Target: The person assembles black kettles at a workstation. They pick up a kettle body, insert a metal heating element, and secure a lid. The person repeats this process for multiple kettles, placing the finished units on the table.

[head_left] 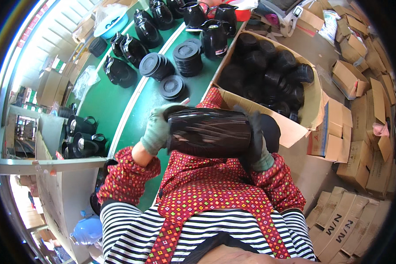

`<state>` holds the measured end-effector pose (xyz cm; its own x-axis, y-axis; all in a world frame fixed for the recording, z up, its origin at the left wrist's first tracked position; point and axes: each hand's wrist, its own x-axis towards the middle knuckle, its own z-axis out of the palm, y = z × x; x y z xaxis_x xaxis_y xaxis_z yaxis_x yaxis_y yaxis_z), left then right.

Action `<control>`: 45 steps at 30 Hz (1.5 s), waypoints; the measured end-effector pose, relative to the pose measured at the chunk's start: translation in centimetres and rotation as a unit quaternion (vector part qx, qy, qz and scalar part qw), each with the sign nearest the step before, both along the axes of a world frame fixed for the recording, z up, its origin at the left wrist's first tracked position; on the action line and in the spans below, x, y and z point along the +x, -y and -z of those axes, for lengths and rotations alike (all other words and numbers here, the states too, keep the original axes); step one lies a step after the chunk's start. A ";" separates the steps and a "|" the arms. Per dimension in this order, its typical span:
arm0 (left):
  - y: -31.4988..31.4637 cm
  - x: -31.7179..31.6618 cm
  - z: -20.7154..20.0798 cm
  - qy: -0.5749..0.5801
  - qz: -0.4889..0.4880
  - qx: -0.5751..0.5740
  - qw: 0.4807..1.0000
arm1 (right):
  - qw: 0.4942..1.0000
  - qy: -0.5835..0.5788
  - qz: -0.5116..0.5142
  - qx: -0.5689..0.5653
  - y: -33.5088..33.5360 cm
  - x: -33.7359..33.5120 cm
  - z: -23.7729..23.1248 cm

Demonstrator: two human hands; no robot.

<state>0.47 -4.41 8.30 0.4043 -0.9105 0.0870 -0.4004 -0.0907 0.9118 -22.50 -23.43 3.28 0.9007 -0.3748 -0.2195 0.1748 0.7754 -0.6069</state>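
Between my two hands a glossy black jug body [209,132] lies on its side in front of my apron. My left hand [155,130], in a grey-green glove, is closed round its left end. At the other end my right hand [260,143] grips it, in a glove with a dark palm; some of its fingers are hidden. Just beyond, on the green bench [138,116], stand stacks of round dark-grey lids [188,55]. Finished-looking black jugs with spouts and handles [214,39] stand behind the lids.
To the right, an open cardboard box [312,116] holds several black cylindrical bodies [268,66]. More cartons [356,167] are piled along the right side. Black jugs [81,127] stand on the left, and a light-blue basin [111,26] sits at the far left.
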 end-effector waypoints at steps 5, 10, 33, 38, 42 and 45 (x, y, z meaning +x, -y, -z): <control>-1.6 -2.4 9.7 -0.590 0.071 -0.048 0.803 | 0.831 0.166 0.058 -0.528 2.2 -1.4 -4.2; 0.2 -6.2 9.6 -0.505 0.170 -0.070 0.843 | 0.665 0.184 0.019 -0.723 4.0 -1.8 -8.3; 1.5 -1.5 -8.9 0.156 0.001 0.109 0.982 | 0.639 0.086 -0.005 -0.765 0.8 2.8 -6.0; 0.2 -2.1 -8.5 0.323 0.109 0.065 0.938 | 0.628 0.041 -0.045 -0.776 2.2 1.6 -6.5; 1.8 -3.4 -5.8 0.370 0.125 0.065 0.918 | 0.576 0.041 -0.047 -0.815 2.1 1.7 -7.1; 2.3 -3.9 -4.2 0.377 0.125 0.036 0.917 | 0.555 0.041 -0.037 -0.830 1.7 1.6 -7.3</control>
<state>-3.45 -6.68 12.48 0.0317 -0.9811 0.1910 -0.9310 0.0405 0.3628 -20.86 -25.12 10.56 0.9085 0.0393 0.4160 0.2592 -0.8339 -0.4873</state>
